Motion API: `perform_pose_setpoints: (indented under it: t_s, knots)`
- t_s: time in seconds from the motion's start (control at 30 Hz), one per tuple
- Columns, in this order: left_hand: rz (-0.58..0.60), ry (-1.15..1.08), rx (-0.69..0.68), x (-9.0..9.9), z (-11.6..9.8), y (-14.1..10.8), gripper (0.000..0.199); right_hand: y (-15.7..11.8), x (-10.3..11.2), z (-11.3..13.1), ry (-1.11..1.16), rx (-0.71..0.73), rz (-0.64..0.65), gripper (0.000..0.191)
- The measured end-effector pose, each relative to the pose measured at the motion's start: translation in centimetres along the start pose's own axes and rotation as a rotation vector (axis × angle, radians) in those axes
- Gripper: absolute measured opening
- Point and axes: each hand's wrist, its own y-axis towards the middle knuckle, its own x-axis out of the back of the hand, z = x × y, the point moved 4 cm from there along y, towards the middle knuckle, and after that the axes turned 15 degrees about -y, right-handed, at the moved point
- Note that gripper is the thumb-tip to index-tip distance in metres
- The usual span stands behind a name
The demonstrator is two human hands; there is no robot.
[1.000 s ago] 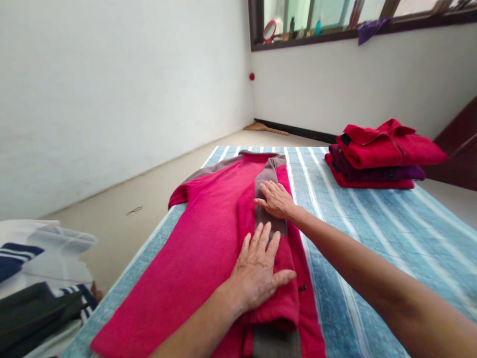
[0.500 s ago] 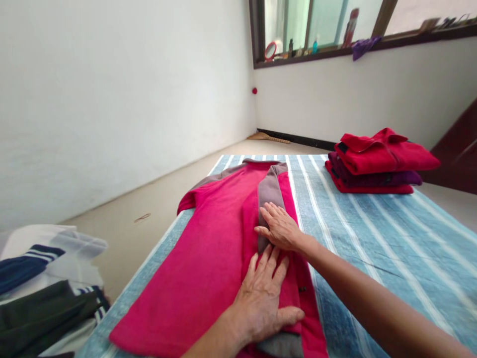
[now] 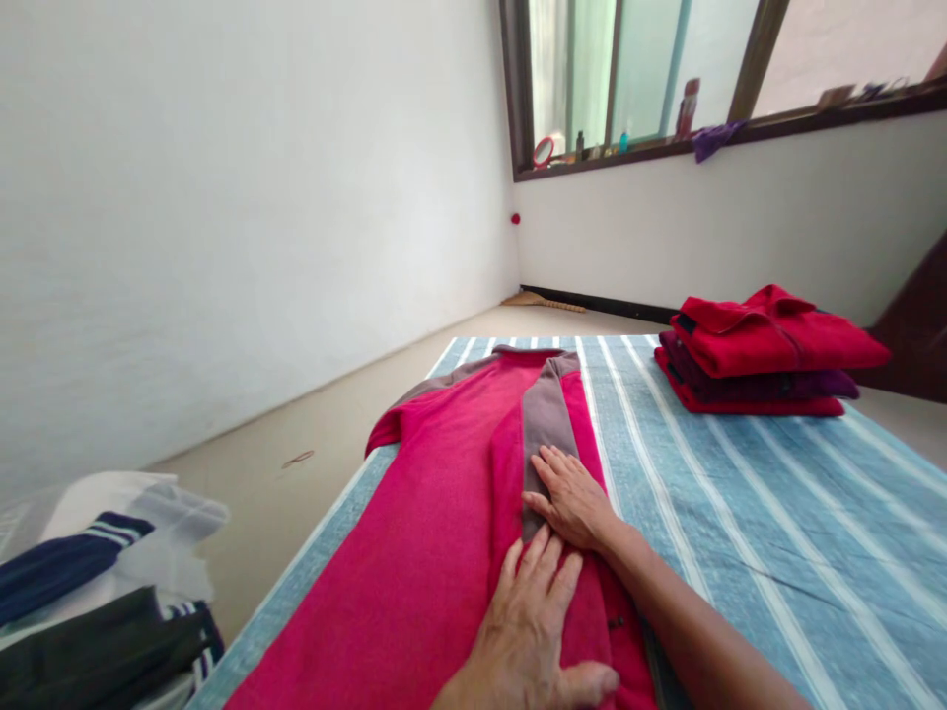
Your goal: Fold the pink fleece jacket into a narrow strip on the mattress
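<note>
A crimson jacket with grey shoulder panels is spread on the blue striped cloth, its collar toward the far edge. Its right side is folded inward, so the grey-and-crimson sleeve lies lengthwise on top. My right hand rests flat on this sleeve, fingers stretched out over the grey part. Just nearer to me, my left hand presses flat on the folded part, fingers and thumb spread. The fingertips of the left hand almost meet the right palm. The jacket's bottom hem is out of view.
A stack of folded red and purple clothes sits at the far right of the blue striped cloth. At lower left lie dark and white clothes. A white wall runs along the left. A windowsill holds small items.
The view has tilted up slightly, so everything sits lower in the picture. Both hands stay flat in about the same place on the jacket.
</note>
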Motion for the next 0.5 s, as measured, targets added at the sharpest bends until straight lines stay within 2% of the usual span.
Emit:
perform_pose_setpoints:
  t_s: [0.2, 0.33, 0.43, 0.5]
  knots:
    - [-0.114, 0.126, -0.143, -1.2, 1.5, -0.3, 0.089, -0.1, -0.2, 0.1, 0.027, -0.009, -0.025, 0.061]
    - [-0.153, 0.182, -0.204, -1.3, 2.1, -0.5, 0.090, -0.2, -0.2, 0.0, 0.042, -0.010, -0.141, 0.053]
    - [-0.195, 0.141, -0.233, 0.0, 1.4, -0.5, 0.072, -0.5, -0.1, -0.4, 0.104, -0.024, -0.294, 0.035]
    - [-0.304, 0.076, -0.184, 1.9, 0.7, 0.1, 0.050, -0.7, 0.0, -0.7, 0.156, -0.047, -0.392, 0.025]
